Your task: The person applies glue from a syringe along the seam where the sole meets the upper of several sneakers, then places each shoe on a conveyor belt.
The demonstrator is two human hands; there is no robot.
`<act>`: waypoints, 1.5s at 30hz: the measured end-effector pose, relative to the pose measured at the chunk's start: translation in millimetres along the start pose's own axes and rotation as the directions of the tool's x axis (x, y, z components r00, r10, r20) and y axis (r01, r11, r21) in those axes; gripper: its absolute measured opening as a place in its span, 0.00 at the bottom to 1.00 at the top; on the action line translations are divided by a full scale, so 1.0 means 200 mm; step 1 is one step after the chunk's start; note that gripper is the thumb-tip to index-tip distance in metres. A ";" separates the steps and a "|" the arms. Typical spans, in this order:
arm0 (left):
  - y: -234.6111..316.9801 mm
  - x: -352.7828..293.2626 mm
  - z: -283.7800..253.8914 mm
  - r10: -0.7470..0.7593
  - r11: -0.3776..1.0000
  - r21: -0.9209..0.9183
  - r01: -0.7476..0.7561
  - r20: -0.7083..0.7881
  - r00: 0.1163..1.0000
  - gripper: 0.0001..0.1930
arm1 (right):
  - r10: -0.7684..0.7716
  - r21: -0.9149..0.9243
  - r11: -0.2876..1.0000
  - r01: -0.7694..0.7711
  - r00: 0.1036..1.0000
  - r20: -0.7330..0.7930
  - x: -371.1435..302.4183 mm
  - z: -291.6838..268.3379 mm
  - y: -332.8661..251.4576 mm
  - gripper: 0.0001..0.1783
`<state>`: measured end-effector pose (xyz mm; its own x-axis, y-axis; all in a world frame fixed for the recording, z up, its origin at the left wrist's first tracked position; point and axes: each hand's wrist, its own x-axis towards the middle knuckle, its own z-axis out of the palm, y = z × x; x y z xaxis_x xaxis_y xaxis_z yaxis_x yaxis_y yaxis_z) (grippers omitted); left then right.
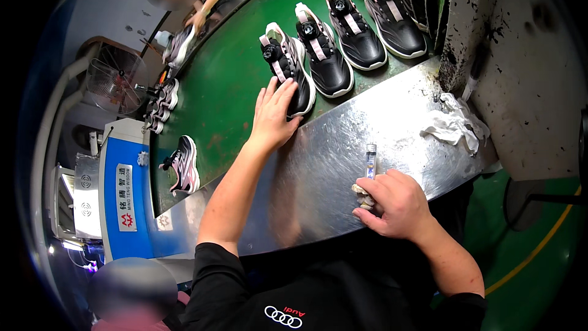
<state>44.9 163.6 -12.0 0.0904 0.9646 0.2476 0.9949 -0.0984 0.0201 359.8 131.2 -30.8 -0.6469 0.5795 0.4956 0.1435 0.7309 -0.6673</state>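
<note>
Gleaming steel ledge point(324, 159), black shoes point(329, 72) on green tabletop point(229, 101), fan point(116, 79) beyond.

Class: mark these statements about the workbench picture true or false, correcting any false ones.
1. The left hand touches a black, white-soled sneaker with a round dial. True.
2. The right hand is empty. False: it grips a slim, clear-topped tube.
3. A crumpled white cloth lies on the shiny metal ledge. True.
4. The round, wire-caged fan is at the picture's right. False: it is at the left.
</note>
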 end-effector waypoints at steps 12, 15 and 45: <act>-0.05 0.02 0.00 0.087 0.994 -0.077 -0.083 0.051 0.995 0.31 | 0.015 -0.036 0.999 -0.015 1.000 0.006 0.02 0.03 -0.01 0.24; -0.06 0.02 0.02 0.089 0.992 -0.098 -0.085 0.036 0.995 0.31 | 0.015 -0.042 0.999 -0.015 1.000 0.012 0.02 0.03 0.00 0.24; -0.03 0.02 0.09 0.011 0.981 -0.191 -0.008 0.015 1.000 0.29 | 0.016 -0.041 0.999 -0.016 1.000 -0.013 0.01 0.03 0.00 0.23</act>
<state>39.4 173.5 -28.8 0.1020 0.9670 0.2336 0.9674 -0.1511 0.2032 353.2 131.1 -33.3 -0.6345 0.5956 0.4926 0.1842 0.7355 -0.6520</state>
